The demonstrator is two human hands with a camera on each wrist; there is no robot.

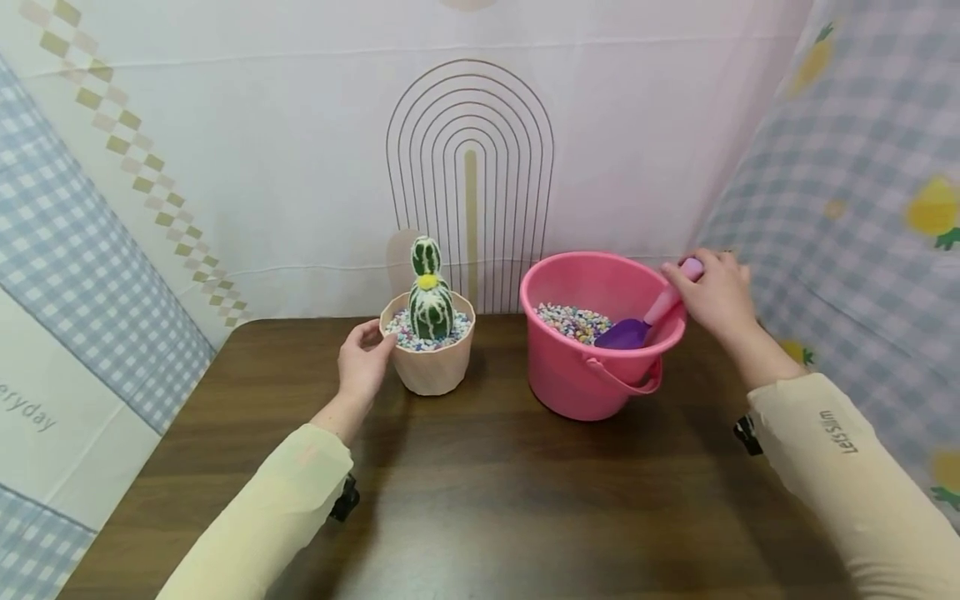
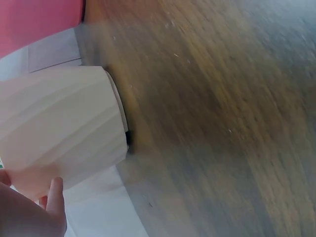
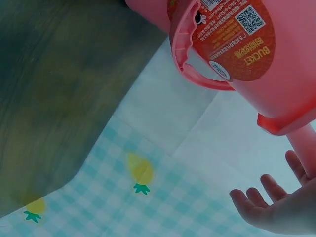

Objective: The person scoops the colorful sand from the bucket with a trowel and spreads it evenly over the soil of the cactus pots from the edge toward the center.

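A ribbed beige flowerpot [image 1: 433, 371] stands on the table, filled with small coloured pebbles [image 1: 401, 329] around a green and white cactus [image 1: 431, 312] with a yellow flower. My left hand [image 1: 362, 362] holds the pot's left side, thumb and finger at the rim. In the left wrist view that hand [image 2: 34, 212] touches the pot's wall [image 2: 64, 128]. To the right, my right hand [image 1: 716, 292] grips the pink handle of a scoop [image 1: 660, 308]. The scoop's purple blade [image 1: 624, 335] dips into the pebbles [image 1: 573, 322] inside a pink bucket [image 1: 573, 379].
The bucket's handle [image 1: 626, 385] hangs down at its front right, and its label [image 3: 242, 39] shows in the right wrist view. Both things stand on the dark wooden table [image 1: 480, 500] near its back edge. Patterned cloth [image 1: 315, 167] hangs behind and at both sides.
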